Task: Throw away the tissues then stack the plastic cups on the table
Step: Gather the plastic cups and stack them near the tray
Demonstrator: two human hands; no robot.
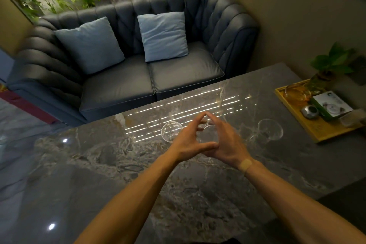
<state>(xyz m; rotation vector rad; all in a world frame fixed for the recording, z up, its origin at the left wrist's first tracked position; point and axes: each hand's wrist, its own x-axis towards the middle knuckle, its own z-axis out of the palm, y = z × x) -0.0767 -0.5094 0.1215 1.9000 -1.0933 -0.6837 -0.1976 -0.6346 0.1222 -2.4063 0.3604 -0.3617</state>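
Note:
Three clear plastic cups stand on the dark marble table (111, 156). One cup (170, 131) is left of my hands and another cup (270, 130) is to their right. The middle cup (205, 129) sits between my two hands, mostly hidden by fingers. My left hand (190, 140) and my right hand (225, 140) curl around it from either side, with fingertips meeting beyond it and thumbs touching on the near side. No tissues are in view.
A wooden tray (316, 136) at the table's right end holds a glass dish, a metal object, a white box and a potted plant (328, 65). A dark blue sofa (138, 81) with two cushions stands beyond the table's far edge.

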